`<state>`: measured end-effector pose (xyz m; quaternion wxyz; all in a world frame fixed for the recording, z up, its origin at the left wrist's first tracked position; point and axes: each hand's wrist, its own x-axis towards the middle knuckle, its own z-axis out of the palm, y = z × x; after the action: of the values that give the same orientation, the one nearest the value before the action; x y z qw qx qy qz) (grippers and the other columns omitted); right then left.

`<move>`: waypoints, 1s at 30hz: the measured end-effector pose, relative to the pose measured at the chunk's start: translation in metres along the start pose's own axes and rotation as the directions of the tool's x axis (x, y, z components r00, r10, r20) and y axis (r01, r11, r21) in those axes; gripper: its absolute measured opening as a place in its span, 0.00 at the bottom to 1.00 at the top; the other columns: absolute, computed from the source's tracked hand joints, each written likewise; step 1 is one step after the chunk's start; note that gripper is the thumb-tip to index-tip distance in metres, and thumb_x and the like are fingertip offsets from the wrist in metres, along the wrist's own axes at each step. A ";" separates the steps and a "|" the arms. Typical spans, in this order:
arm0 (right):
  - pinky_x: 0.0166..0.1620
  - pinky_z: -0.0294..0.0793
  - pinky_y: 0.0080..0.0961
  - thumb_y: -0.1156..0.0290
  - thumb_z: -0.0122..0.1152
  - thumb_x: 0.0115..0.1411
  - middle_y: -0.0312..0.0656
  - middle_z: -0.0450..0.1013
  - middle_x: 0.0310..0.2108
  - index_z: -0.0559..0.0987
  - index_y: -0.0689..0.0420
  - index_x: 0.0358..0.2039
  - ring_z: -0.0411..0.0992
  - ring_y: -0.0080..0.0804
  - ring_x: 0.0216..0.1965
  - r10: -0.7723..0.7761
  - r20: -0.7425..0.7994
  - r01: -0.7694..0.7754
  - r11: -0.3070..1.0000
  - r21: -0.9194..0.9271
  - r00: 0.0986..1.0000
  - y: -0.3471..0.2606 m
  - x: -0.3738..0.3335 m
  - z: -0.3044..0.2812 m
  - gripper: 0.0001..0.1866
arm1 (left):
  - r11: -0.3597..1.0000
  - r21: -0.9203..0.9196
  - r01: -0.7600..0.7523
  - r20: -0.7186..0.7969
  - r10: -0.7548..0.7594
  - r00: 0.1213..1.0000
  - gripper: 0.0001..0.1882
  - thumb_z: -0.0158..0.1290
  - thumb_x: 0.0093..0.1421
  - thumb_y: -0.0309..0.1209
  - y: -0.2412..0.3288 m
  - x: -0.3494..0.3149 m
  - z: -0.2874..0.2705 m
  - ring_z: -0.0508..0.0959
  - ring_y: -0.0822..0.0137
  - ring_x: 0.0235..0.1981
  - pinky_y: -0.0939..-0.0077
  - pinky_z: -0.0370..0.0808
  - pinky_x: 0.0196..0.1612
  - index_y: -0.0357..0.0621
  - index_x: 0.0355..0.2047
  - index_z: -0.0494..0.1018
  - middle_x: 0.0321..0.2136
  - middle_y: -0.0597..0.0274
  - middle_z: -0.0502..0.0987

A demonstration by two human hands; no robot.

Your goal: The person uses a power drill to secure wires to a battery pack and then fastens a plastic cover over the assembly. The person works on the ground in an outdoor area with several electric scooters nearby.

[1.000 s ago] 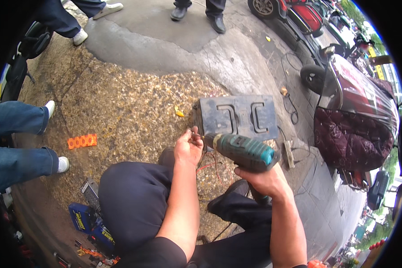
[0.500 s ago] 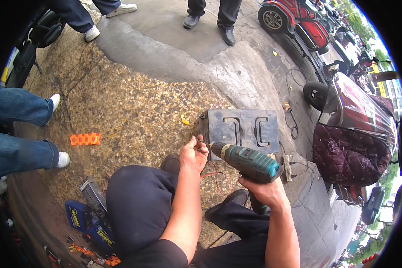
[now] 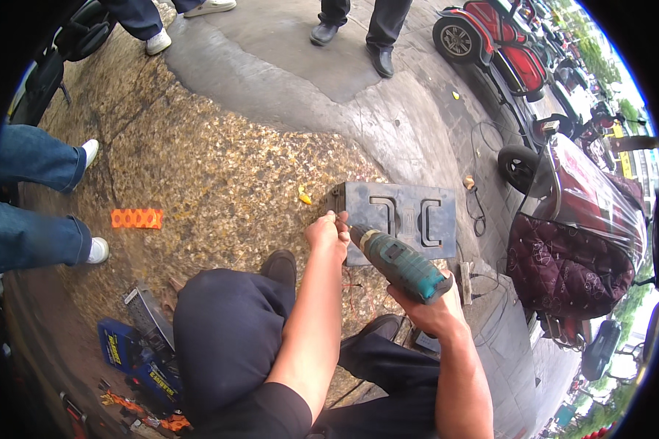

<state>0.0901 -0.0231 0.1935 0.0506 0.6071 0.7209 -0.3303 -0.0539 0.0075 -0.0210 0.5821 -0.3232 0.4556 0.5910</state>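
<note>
A person crouches on rough, speckled ground [image 3: 198,175], seen from above by a camera on their head, their dark-trousered knees filling the near part of the view. Their right hand [image 3: 432,311] is wrapped tight around the grip of a teal cordless drill [image 3: 399,263], which angles up and to the left so that its chuck points at the near left corner of a dark grey battery case [image 3: 403,216]. The case lies flat on the ground just beyond the knees, with two recessed carry handles in its lid. The left hand [image 3: 328,233] is at that same corner, fingers pinched together around something too small to make out, right at the drill's tip, apparently steadying the bit or a fastener so the tool stays on its mark.

A small yellow scrap [image 3: 304,196] lies just left of the case. Thin red wires [image 3: 351,282] trail on the ground beneath the left forearm. An orange patterned strip [image 3: 137,218] lies well to the left. Near left, beside the person's knee, is a blue tool case [image 3: 135,358] with loose tools around it.

Other people stand nearby: jeans and white sneakers [image 3: 95,250] at the left edge, dark shoes [image 3: 381,62] at the far side. To the right, a maroon scooter [image 3: 586,212] with a quilted seat cover is parked, with red vehicles [image 3: 490,36] farther off.
</note>
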 end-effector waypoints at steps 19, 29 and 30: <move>0.40 0.77 0.44 0.66 0.72 0.45 0.53 0.78 0.30 0.76 0.56 0.39 0.77 0.57 0.35 -0.064 -0.100 0.052 0.991 -0.120 0.993 -0.032 0.038 0.027 0.21 | 0.884 0.387 -0.263 -0.167 0.347 0.923 0.09 0.53 0.61 0.24 0.018 0.039 0.036 0.76 0.67 0.18 0.68 0.69 0.20 0.32 0.25 0.75 0.24 0.52 0.82; 0.40 0.76 0.48 0.66 0.67 0.49 0.54 0.78 0.31 0.76 0.56 0.39 0.77 0.57 0.36 0.023 -0.083 -0.034 0.991 -0.131 0.996 -0.040 0.033 0.034 0.17 | 0.870 0.437 -0.231 -0.002 0.257 0.966 0.11 0.54 0.62 0.28 0.025 0.042 0.024 0.67 0.73 0.11 0.76 0.59 0.11 0.35 0.23 0.74 0.16 0.60 0.74; 0.40 0.76 0.48 0.66 0.66 0.50 0.54 0.78 0.31 0.76 0.56 0.40 0.77 0.57 0.36 0.035 -0.086 -0.046 0.989 -0.137 0.996 -0.041 0.032 0.036 0.17 | 0.860 0.455 -0.231 0.019 0.250 0.968 0.11 0.54 0.62 0.27 0.026 0.041 0.023 0.67 0.73 0.11 0.76 0.59 0.11 0.35 0.23 0.73 0.16 0.60 0.74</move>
<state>0.0331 -0.0179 0.1672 0.0695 0.6299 0.7311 -0.2527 -0.0805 0.0474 -0.0457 0.5535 -0.1310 0.6294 0.5294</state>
